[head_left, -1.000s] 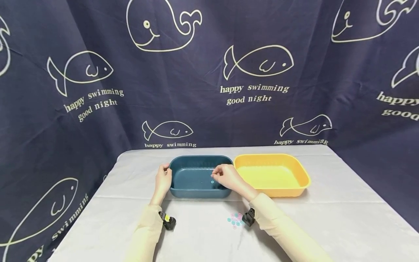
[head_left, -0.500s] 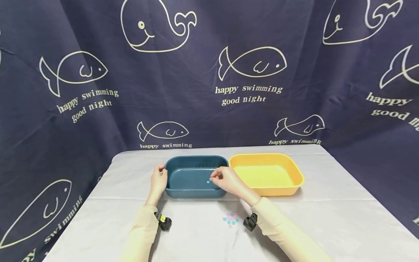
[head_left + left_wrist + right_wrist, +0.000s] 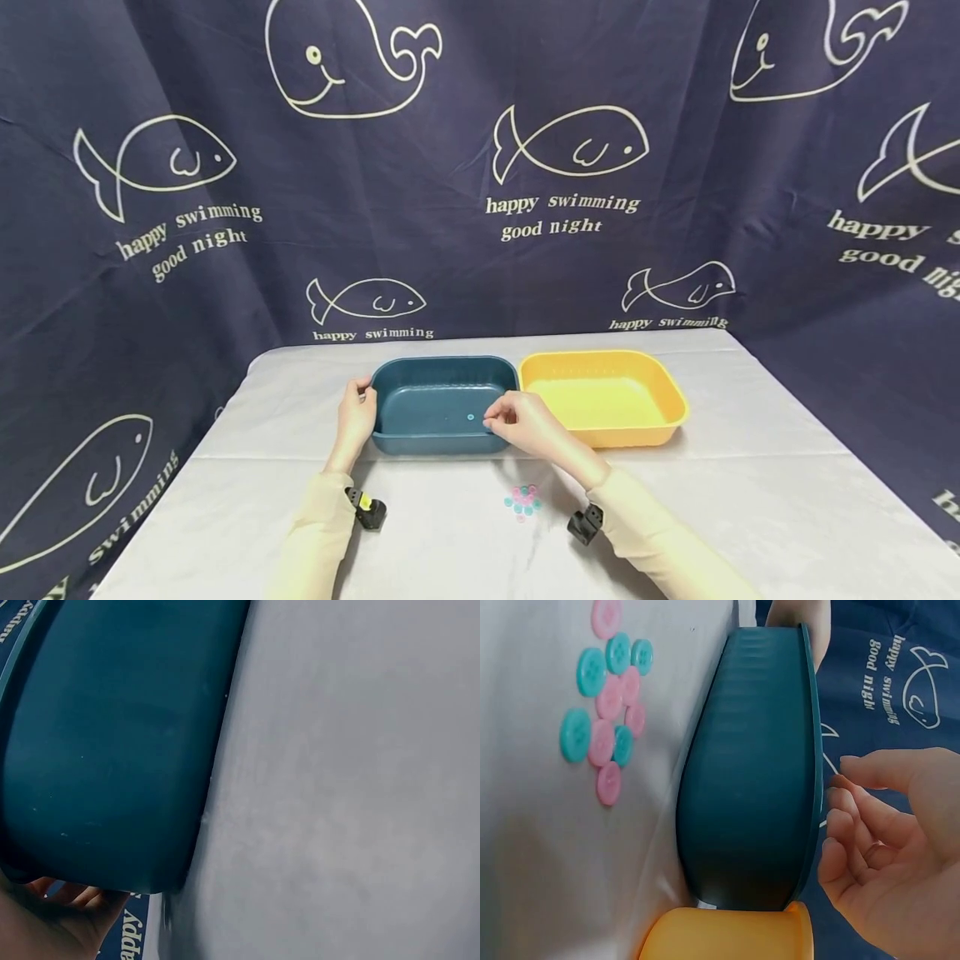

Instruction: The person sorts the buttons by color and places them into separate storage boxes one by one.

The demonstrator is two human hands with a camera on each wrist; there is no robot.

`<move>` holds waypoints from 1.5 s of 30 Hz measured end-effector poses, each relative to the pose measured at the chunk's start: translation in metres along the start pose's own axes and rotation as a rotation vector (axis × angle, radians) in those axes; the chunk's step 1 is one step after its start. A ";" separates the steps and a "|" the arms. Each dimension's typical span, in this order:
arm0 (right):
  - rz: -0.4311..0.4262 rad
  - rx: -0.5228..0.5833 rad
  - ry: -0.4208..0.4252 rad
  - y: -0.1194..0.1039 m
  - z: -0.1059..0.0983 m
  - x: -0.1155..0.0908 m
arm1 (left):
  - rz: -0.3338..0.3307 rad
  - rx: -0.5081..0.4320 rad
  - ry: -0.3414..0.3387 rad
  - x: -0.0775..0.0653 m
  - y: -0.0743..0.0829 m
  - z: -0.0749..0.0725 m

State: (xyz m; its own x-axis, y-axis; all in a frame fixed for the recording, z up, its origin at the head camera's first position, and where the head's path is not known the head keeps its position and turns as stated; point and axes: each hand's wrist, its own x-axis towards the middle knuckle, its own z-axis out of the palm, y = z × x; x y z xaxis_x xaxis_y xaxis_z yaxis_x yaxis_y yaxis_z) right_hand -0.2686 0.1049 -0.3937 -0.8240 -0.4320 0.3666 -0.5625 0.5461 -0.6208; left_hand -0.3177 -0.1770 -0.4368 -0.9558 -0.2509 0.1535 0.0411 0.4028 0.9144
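Observation:
My left hand (image 3: pixel 357 414) holds the left end of a dark teal plastic bin (image 3: pixel 442 445); in the left wrist view its fingers (image 3: pixel 86 896) lie against that end, partly hidden by the bin. A small light-blue button (image 3: pixel 470 417) lies on the bin's floor towards the right. Over the bin's front right corner is my right hand (image 3: pixel 521 419). Seen by the right wrist camera, the right hand's fingers are loosely bent, thumb and index tips close together, with nothing visible between them. Several pink and turquoise buttons (image 3: pixel 609 697) lie in a cluster on the table in front.
A yellow bin (image 3: pixel 630 436) stands against the right end of the teal one. Both rest on a white-covered table (image 3: pixel 435 533). Behind the table hangs a dark blue curtain (image 3: pixel 450 242) with fish drawings.
The head view has shifted slightly. My right hand has drawn right and towards me, away from the button in the teal bin. My left hand stays at the bin's end.

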 end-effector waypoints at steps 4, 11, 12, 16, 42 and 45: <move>-0.013 0.002 0.003 -0.001 -0.001 -0.006 | 0.005 0.015 0.007 0.000 -0.001 -0.001; -0.024 0.001 0.021 -0.004 -0.002 -0.018 | -0.010 0.014 -0.001 -0.002 0.001 -0.006; -0.026 -0.003 0.025 -0.004 -0.002 -0.020 | -0.009 0.017 -0.003 -0.002 0.001 -0.007; -0.028 -0.003 0.030 -0.006 -0.003 -0.024 | -0.009 0.013 -0.011 -0.002 0.001 -0.006; -0.056 -0.068 -0.025 -0.002 -0.011 -0.048 | -0.010 -0.004 -0.019 0.002 0.003 0.000; -0.055 -0.081 -0.037 -0.002 -0.011 -0.050 | -0.008 -0.002 -0.016 0.003 0.001 -0.001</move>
State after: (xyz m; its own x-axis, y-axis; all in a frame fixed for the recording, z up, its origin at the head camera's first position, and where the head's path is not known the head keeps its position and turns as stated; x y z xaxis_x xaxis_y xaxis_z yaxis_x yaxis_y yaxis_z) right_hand -0.2272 0.1332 -0.4035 -0.7895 -0.4881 0.3720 -0.6117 0.5764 -0.5419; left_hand -0.3200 -0.1780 -0.4348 -0.9607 -0.2400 0.1398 0.0336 0.3993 0.9162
